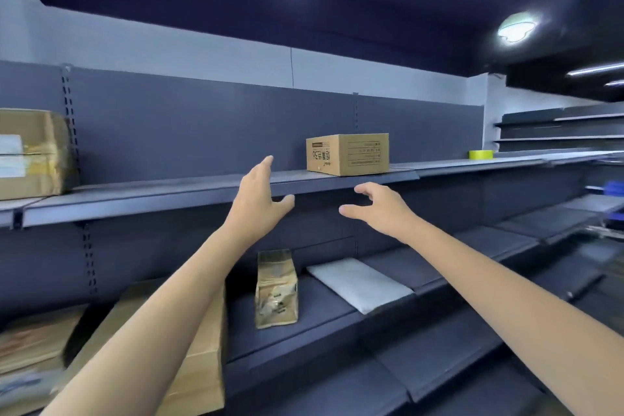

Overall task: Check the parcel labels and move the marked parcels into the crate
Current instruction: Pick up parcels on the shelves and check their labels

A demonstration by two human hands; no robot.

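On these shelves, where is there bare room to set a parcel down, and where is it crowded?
Top shelf: a long bare stretch between the big box at the left end and the small box, and another between that box and the tape roll. Lower shelf: bare right of the white mailer. Crowded at lower left, around the brown bag.

Single head view, facing forward at shelving (216, 192), near, at upper-shelf level.
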